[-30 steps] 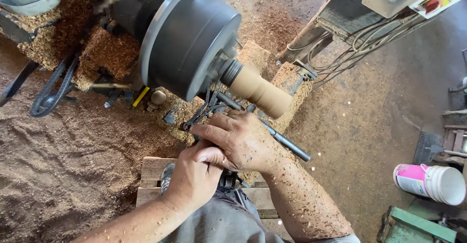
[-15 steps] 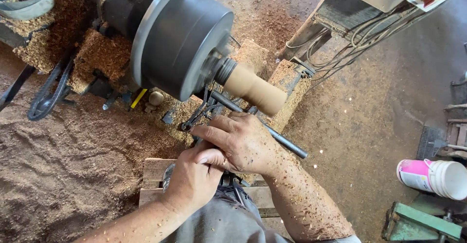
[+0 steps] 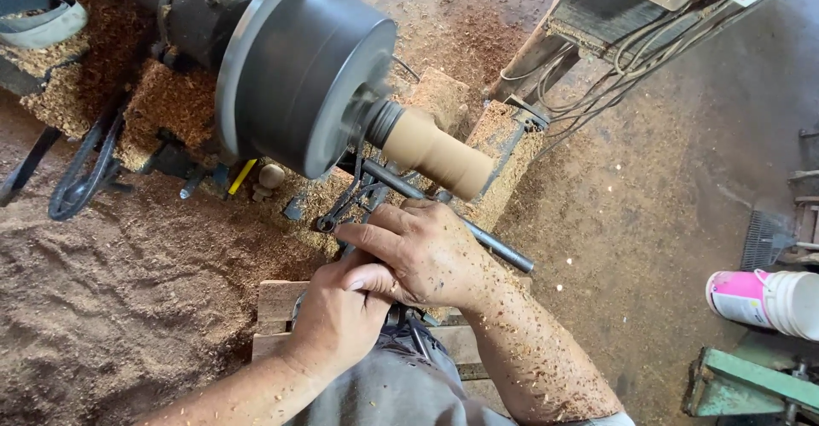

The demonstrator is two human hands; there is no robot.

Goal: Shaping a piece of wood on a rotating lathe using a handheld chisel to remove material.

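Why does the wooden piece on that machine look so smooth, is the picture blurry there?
In the head view, the pale wooden piece and dark disc look streak-smooth, probably from spinning; both hands, left and right, and the sawdust stay sharp, in even daylight with soft shadows.

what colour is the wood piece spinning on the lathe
Pale tan, plain and smooth: the wood piece shows best in the head view.
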